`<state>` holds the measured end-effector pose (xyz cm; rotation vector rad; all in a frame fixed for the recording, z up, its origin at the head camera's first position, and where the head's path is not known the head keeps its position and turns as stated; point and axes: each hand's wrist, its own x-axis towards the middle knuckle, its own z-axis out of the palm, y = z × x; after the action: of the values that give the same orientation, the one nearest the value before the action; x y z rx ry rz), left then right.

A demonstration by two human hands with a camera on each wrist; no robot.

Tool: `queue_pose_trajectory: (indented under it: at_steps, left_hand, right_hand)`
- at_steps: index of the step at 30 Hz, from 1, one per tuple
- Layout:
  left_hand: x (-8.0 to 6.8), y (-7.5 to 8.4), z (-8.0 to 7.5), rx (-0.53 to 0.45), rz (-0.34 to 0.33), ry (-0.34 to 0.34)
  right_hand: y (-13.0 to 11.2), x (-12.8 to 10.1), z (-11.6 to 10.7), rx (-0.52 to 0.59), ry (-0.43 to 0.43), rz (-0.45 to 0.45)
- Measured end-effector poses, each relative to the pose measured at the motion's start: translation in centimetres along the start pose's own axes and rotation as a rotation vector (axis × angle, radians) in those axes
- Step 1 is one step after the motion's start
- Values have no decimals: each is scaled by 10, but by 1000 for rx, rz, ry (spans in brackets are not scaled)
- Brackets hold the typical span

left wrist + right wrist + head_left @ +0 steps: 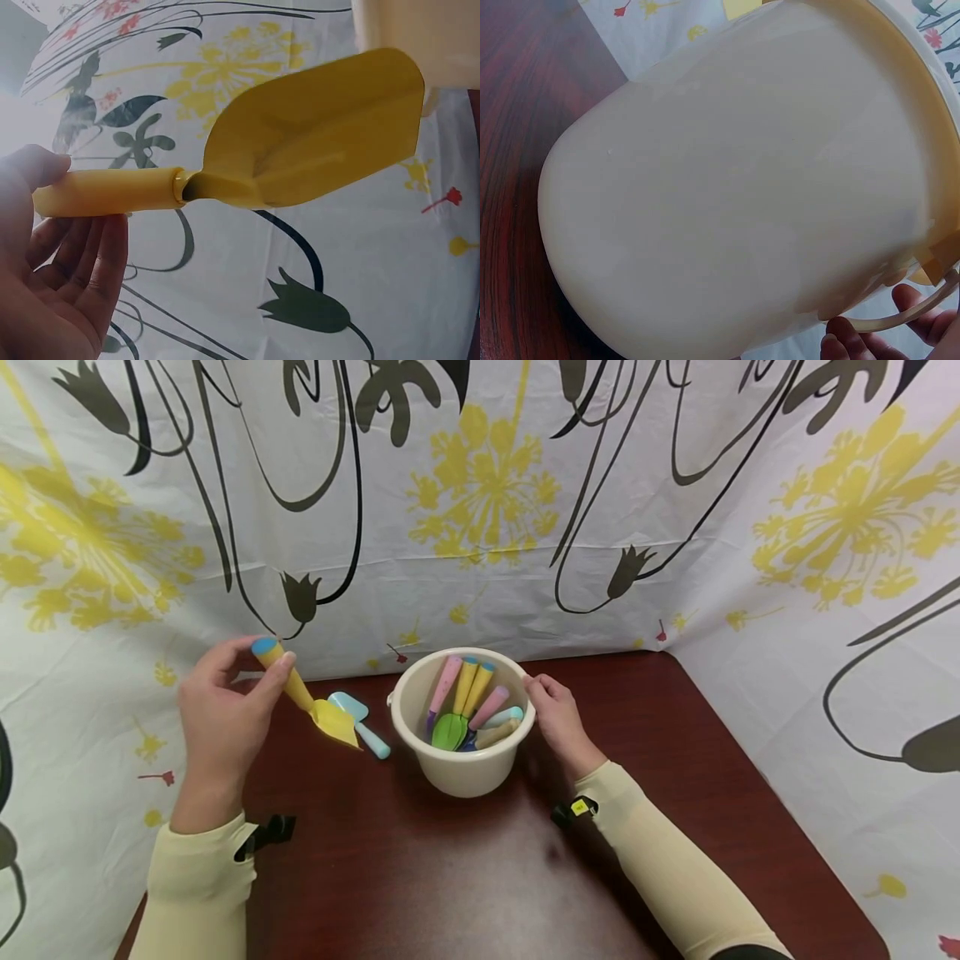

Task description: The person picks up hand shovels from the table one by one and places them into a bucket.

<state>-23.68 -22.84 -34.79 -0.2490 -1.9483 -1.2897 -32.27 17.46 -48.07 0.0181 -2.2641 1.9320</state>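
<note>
My left hand (pixel 225 722) pinches a yellow toy trowel (pixel 335 720) by its handle, which has a blue end. In the left wrist view its broad yellow blade (pixel 322 131) points away from the fingers. Under the trowel lies a small light-blue shovel (pixel 372 741) on the table. My right hand (pixel 561 727) holds the cream bucket (pixel 467 774) at the right of its rim. The right wrist view shows those fingers at the bucket's curved carrying handle (pixel 877 325). Several toy garden tools stand in the bucket, among them a green-bladed one (pixel 450 732) and a pink handle (pixel 446 685).
The dark red-brown table (pixel 450 877) carries the bucket near its far edge. A white cloth (pixel 487 602) with yellow and dark flower prints hangs behind it and along both sides.
</note>
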Motion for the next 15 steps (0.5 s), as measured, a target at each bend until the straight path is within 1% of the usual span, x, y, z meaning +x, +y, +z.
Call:
queue_pose_trajectory:
  at_steps: [3,8,15]
  left_hand:
    - [4,4,2,-20,14,-6]
    - [11,10,5,-26,39,-33]
    - [24,18,11,-72,38,-56]
  right_hand:
    - [1,1,0,7,-8,6]
    - [0,1,0,2,-6,5]
    - [-2,-2,1,1,-4,0]
